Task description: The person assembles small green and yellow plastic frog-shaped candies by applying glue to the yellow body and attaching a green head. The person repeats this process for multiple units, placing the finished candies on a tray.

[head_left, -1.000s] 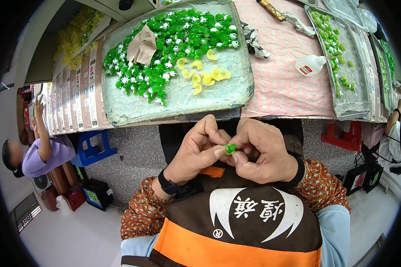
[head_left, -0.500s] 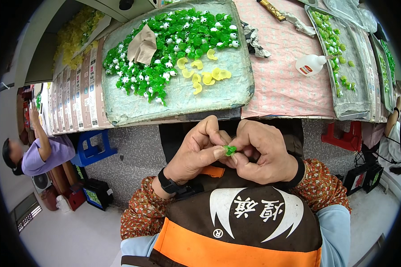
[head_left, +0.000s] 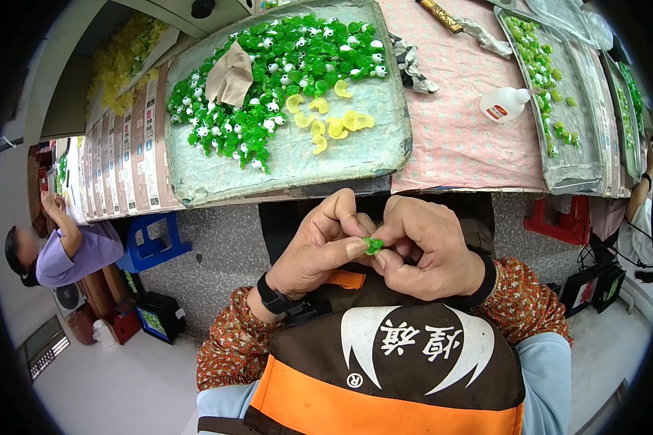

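Just off the table's near edge, above my lap, both my hands meet around a small translucent green piece (head_left: pixel 374 246). My left hand (head_left: pixel 326 243) pinches it between thumb and fingers from the left. From the other side, the thumb and fingertips of my right hand (head_left: pixel 428 250) close on it too. Most of the piece is covered by fingertips. Beyond my hands lies a lined tray (head_left: pixel 326 163) with a heap of green pieces with white eye-like balls (head_left: pixel 305 61). Several yellow curved pieces (head_left: pixel 336 128) lie loose at the heap's near right, and a beige cloth scrap (head_left: pixel 230 75) rests on top.
A white squeeze bottle (head_left: pixel 503 104) lies on the pink cloth (head_left: pixel 450 145), left of a narrow tray (head_left: pixel 569 174) of green pieces. Crumpled black-and-white cloth (head_left: pixel 413 67) sits beside the big tray. A blue stool (head_left: pixel 152 243) and red stool (head_left: pixel 559 217) stand below. A person in purple (head_left: pixel 80 254) is at left.
My hands and the green piece stay almost in the same place. At the far left, the person in purple has lowered a raised forearm.
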A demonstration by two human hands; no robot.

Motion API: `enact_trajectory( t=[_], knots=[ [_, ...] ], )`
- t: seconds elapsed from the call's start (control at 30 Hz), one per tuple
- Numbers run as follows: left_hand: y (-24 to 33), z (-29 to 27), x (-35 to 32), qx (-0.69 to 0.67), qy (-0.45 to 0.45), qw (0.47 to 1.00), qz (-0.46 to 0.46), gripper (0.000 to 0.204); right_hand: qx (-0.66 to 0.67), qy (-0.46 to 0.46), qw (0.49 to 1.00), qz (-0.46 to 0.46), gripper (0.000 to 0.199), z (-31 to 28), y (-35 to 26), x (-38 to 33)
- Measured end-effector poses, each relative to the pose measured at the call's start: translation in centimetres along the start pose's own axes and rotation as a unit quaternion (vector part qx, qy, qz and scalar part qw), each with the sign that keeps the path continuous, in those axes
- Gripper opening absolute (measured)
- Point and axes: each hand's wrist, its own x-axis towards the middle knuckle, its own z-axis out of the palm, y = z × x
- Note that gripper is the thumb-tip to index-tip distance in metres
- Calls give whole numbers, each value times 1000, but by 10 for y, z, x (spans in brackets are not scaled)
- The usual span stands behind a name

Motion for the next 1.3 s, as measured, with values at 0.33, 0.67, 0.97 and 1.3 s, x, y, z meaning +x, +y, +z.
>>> enact_trajectory(
  t=[0.33,0.67,0.97,1.3],
  knots=[
    [-1,-3,1,-9,-17,1000,8,25,-2,2,1000,-13,21,-1,0,1],
    [2,-2,1,3,-25,1000,3,25,-7,-1,1000,-13,19,-2,-2,2],
    [11,0,1,3,5,1000,0,24,45,15,993,111,16,-6,-6,1],
    [10,2,0,23,37,999,1,20,32,70,991,112,21,-2,-10,1]
  ],
)
